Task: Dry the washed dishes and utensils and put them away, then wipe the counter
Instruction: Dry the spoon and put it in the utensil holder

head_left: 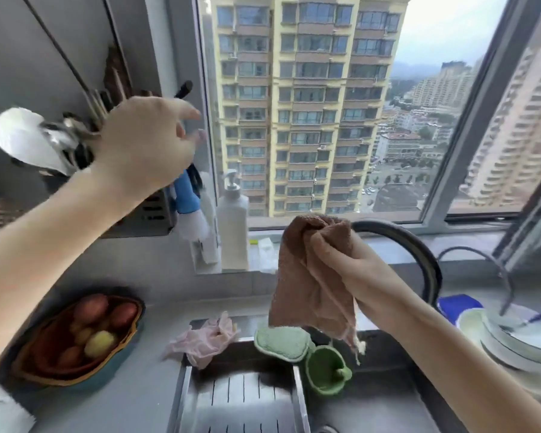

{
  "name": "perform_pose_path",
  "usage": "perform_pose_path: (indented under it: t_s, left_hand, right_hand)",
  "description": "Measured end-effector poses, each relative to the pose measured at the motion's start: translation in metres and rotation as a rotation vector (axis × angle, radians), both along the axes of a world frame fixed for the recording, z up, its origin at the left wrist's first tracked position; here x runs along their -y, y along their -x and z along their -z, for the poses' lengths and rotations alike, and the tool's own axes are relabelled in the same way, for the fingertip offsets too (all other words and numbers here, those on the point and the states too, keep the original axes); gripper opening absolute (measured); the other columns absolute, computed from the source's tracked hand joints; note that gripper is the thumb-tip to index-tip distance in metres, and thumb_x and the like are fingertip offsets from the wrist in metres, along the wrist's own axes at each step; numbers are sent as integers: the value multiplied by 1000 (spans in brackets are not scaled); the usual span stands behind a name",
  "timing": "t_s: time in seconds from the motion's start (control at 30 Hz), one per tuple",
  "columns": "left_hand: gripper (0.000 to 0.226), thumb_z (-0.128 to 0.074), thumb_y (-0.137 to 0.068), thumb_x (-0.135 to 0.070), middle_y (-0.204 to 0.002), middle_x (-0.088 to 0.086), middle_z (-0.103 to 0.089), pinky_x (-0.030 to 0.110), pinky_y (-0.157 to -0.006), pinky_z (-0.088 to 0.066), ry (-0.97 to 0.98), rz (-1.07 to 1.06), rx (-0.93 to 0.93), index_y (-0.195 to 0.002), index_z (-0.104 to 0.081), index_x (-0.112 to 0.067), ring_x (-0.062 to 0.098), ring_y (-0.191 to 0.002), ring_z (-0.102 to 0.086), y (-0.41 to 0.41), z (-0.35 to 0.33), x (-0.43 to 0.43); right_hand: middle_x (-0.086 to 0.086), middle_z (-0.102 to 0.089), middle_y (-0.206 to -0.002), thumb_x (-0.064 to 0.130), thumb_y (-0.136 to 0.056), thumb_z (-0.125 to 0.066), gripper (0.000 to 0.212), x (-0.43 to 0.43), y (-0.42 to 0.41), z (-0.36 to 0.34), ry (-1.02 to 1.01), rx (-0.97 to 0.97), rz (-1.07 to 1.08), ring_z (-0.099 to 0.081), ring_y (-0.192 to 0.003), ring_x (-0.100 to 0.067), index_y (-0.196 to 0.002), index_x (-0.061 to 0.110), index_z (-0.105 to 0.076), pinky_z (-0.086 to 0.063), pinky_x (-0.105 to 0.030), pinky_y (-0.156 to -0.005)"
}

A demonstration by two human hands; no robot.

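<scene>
— Where are your hands right now?

— My left hand [144, 142] is raised in front of the wall-mounted utensil rack [144, 210], fingers spread loose and clasping nothing. Just behind its knuckles stand the utensils [72, 135] — a white ladle and some metal pieces, blurred, so I can't name each one.

— And the right?

— My right hand [350, 264] is clenched around a brown dish towel [306, 276], bunched at the top, the rest hanging down over the sink [372, 398].

— What's near that rack?

— Below my left hand a blue-handled brush [186, 198] hangs off the rack's side, and just right of it a white pump bottle [233, 226] stands at the window.

— Where are the washed dishes?

— To the right of my right forearm — a stack of pale bowls and plates [512, 342], something with a blue handle lying in the top bowl. The black faucet [419, 254] arches behind my right hand.

— Anything under the towel?

— A green sponge pad [281, 342] on the sink's edge and a green cup [325, 370] beside it. Left of those lie crumpled pink gloves [206, 339]. Under my left forearm sits a fruit basket [75, 335] on the grey counter [132, 401].
</scene>
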State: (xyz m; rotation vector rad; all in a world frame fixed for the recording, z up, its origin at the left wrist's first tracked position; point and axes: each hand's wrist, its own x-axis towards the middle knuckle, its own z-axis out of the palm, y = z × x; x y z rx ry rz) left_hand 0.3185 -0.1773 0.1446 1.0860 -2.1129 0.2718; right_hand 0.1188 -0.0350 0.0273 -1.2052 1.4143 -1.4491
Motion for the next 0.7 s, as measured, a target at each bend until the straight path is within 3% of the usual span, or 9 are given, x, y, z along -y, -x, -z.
perform_pose_path:
  t_s: [0.1, 0.23, 0.37, 0.47, 0.53, 0.6, 0.7]
  left_hand:
    - [32, -57, -89, -36, -94, -3, -69, 29, -77, -45, -170, 289, 79, -119, -63, -26, 16, -82, -62, 66, 22, -58]
    - [29, -58, -87, -38, -89, -13, -65, 23, -73, -44, -421, 546, 130, -116, -62, -35, 4, -76, -60, 160, 43, -115]
    - [19, -59, -88, -34, -82, -9, -65, 22, -71, -48, -553, 693, 123, -104, -68, -29, 7, -73, -61, 265, 67, -156]
    - [16, -57, -92, -24, -75, 0, -68, 19, -57, -54, -902, 791, 103, -96, -69, -14, 6, -57, -63, 353, 98, -187]
    - [15, -56, -92, -16, -69, 8, -68, 16, -48, -53, -1263, 770, 8, -95, -66, -4, 7, -46, -62, 412, 123, -202]
    - [12, -56, -91, -11, -54, 4, -65, 15, -41, -46, -1470, 658, -83, -85, -64, -5, 6, -37, -57, 468, 150, -208]
    - [20, -55, -85, -6, -49, 3, -57, 17, -43, -37, -1375, 493, -73, -66, -59, -8, 12, -39, -50, 540, 195, -199]
  right_hand:
    - [5, -73, -86, 48, -70, -58, 46, -56, 48, 7, -28, 107, 93, -68, -83, -10, -109, 23, -62, -55, -25, -73]
    - [-1, -72, -95, 60, -67, -52, 60, -129, 120, 14, -35, 150, 260, -67, -86, -16, -115, 25, -59, -54, -34, -79]
    - [-8, -70, -96, 55, -81, -45, 49, -186, 201, 29, -82, 207, 515, -68, -77, -15, -117, 23, -59, -55, -25, -62]
    - [-6, -70, -86, 45, -94, -42, 36, -218, 265, 44, -99, 202, 682, -67, -64, -12, -114, 19, -57, -52, -22, -54]
    - [-9, -67, -94, 49, -93, -42, 39, -236, 305, 55, -126, 178, 744, -64, -69, -16, -118, 20, -54, -51, -26, -58]
    - [-10, -64, -101, 56, -86, -44, 43, -251, 340, 66, -165, 145, 773, -62, -74, -17, -115, 25, -53, -51, -26, -59]
    - [-9, -64, -105, 55, -87, -43, 39, -269, 382, 79, -169, 103, 807, -61, -88, -21, -108, 24, -54, -49, -34, -77]
